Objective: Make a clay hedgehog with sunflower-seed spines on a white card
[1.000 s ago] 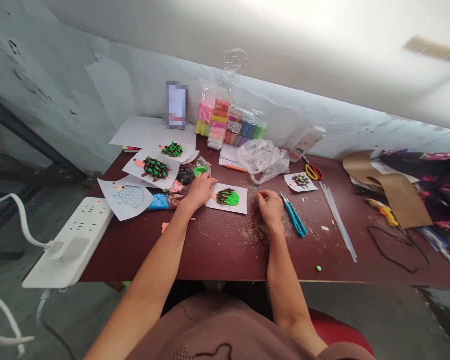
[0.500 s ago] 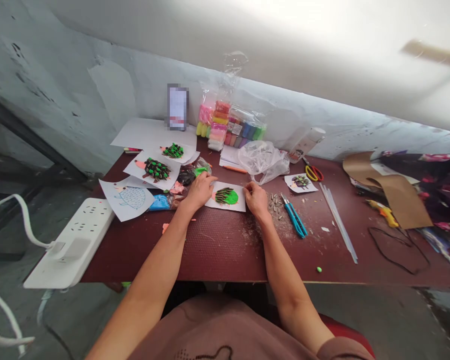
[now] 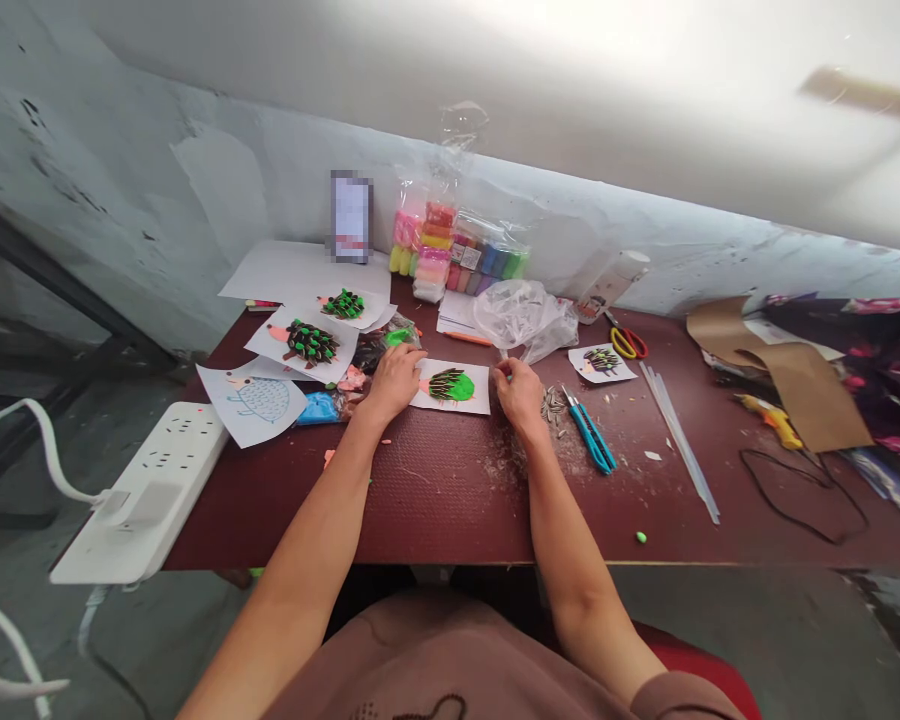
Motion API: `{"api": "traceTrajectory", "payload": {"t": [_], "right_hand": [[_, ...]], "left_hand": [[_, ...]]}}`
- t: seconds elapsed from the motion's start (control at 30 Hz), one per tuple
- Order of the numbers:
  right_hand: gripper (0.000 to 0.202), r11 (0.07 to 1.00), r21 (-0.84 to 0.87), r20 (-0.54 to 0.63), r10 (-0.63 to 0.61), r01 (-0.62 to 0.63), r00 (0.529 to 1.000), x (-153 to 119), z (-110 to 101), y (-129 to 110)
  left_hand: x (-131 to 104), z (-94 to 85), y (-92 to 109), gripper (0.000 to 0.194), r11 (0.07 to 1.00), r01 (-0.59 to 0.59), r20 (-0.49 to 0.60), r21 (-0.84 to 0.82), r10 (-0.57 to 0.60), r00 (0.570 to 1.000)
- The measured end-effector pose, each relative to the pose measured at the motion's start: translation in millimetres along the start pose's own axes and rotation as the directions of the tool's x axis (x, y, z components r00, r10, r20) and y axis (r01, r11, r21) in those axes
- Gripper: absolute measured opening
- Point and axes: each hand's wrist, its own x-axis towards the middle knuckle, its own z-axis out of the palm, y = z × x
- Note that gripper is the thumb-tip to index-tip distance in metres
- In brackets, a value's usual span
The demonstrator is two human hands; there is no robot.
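Note:
A white card (image 3: 477,378) lies in front of me, bearing a hedgehog (image 3: 459,388) of green clay with rows of dark striped seeds on its left part. My left hand (image 3: 396,384) rests at the card's left edge, fingers stretched and holding nothing. Just off the right edge is my right hand (image 3: 521,398), its thumb and fingers pinched together; whatever they hold is hidden. Close beside it lies a small heap of sunflower seeds (image 3: 553,405). Blue-handled tweezers (image 3: 591,432) lie to the right of the seeds.
Finished-looking hedgehog cards (image 3: 311,342) and a blue hedgehog drawing (image 3: 262,402) lie left. Packs of coloured clay (image 3: 487,262), a plastic bag (image 3: 525,318) and a phone (image 3: 352,218) stand behind. Scissors (image 3: 628,343), glue sticks (image 3: 679,440), a glue gun (image 3: 772,420) and a power strip (image 3: 146,490) flank the table.
My right hand has shifted slightly right, off the card's right edge. My left hand stays at the left edge, and the view has tilted a little.

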Motion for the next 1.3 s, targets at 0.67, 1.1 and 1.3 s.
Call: {"api": "traceTrajectory", "payload": {"t": [0.67, 1.1, 1.3], "right_hand": [[0.028, 0.956, -0.204, -0.104, 0.194, -0.212, 0.975, -31, -28, 44], [0.028, 0.983, -0.155, -0.073, 0.089, -0.1, 0.993, -35, -15, 52], [0.027, 0.993, 0.008, -0.143, 0.114, -0.114, 0.983, -34, -11, 58]], "left_hand": [[-3, -2.7, 4, 0.032, 0.995, -0.049, 0.016, 0.083, 0.048, 0.999], [-3, -1.6, 3, 0.035, 0.993, -0.06, 0.02, 0.105, 0.058, 0.998], [-3, 1.6, -1, 0.034, 0.988, -0.084, -0.011, 0.131, 0.086, 0.996]]}}
